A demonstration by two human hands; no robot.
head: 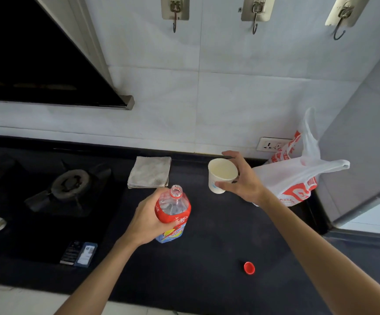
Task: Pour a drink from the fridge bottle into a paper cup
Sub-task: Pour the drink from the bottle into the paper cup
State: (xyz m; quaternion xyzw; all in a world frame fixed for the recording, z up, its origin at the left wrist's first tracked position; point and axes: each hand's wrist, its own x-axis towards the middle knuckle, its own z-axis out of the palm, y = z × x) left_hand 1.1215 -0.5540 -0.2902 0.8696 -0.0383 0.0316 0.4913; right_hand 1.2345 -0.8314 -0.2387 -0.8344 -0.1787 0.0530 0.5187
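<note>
Left hand point(148, 215) curled round the shoulder of the uncapped drink bottle point(173, 210), which stands near upright on the dark bench point(207, 292); right hand point(243, 181) pinches the paper cup point(222, 172), seemingly empty, between thumb and fingers. The cup's mouth lies right of and just beyond the bottle's open neck, near but apart, so the pour should tip rightward. Red cap point(249, 268) lies nearer the person, folded cloth point(149, 172) and plastic bag point(298, 178) behind

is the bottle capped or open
Open. The bottle gripped by the left hand has a bare, uncovered mouth, and the red cap lies apart from it on the counter.
</note>
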